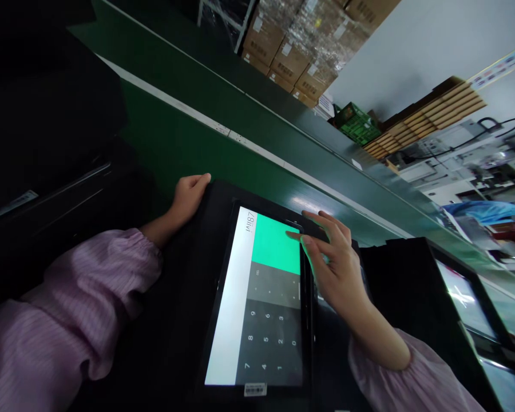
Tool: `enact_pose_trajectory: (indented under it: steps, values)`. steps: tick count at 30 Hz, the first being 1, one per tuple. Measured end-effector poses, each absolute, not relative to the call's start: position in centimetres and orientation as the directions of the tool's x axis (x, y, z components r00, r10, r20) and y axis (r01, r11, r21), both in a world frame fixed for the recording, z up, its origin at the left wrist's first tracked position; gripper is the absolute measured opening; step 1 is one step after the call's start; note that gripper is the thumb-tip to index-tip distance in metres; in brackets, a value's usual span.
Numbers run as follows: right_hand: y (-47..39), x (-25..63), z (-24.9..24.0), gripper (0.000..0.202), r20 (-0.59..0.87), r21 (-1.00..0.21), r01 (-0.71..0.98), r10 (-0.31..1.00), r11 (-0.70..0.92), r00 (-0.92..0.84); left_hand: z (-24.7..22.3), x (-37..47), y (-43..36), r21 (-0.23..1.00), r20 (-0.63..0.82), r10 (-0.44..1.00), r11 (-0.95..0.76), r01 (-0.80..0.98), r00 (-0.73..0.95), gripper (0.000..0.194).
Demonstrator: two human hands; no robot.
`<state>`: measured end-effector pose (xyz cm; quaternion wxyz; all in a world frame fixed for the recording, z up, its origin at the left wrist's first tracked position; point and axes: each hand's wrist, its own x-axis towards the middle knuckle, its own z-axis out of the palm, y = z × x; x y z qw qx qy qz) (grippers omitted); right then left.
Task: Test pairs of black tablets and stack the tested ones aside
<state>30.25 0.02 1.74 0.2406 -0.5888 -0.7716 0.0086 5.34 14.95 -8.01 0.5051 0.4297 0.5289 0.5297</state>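
A tablet with a lit screen lies in a black case or padding in front of me, turned sideways to my view. Its display shows a calculator keypad, a bright green panel and a white strip with text. My right hand is over the green panel, index finger stretched onto or just above it, the other fingers apart. At the far left corner of the black case is my left hand, its fingers curled round the edge and partly hidden. A barcode label sits on the tablet's near bezel.
Another black unit with a lit screen stands at the right. Dark cases fill the left. Beyond the green workbench are wrapped cartons, a green crate and stacked cardboard trays. A person is partly visible at far right.
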Motion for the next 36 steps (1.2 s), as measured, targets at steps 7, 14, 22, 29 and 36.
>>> enact_pose_trajectory:
  steps: [7, 14, 22, 29, 36]
  values:
    - [0.3, 29.8, 1.9, 0.035, 0.37, -0.264, 0.9, 0.899, 0.346, -0.237, -8.0, 5.4, 15.0, 0.994, -0.092, 0.988, 0.085, -0.065, -0.121, 0.051]
    - [0.5, 29.8, 1.6, 0.034, 0.374, -0.291, 0.889, 0.897, 0.354, -0.235, -7.5, 5.4, 14.9, 0.994, -0.103, 0.986, 0.098, -0.04, -0.129, 0.052]
    - [-2.0, 35.1, 4.0, 0.035, 0.391, -0.539, 0.835, 0.911, 0.11, 0.132, -6.7, 5.2, 15.0, 0.998, -0.063, 0.985, 0.064, 0.0, -0.158, 0.048]
    - [-6.4, 40.2, 0.9, 0.031, 0.427, -0.444, 0.886, 0.901, 0.132, 0.08, -6.3, 4.7, 15.0, 0.996, 0.01, 0.984, 0.005, 0.084, -0.178, 0.04]
    - [-6.9, 40.1, 0.0, 0.027, 0.478, -0.465, 0.834, 0.877, 0.296, -0.045, -5.2, 4.2, 13.7, 0.978, 0.111, 0.963, -0.063, 0.197, -0.246, 0.04]
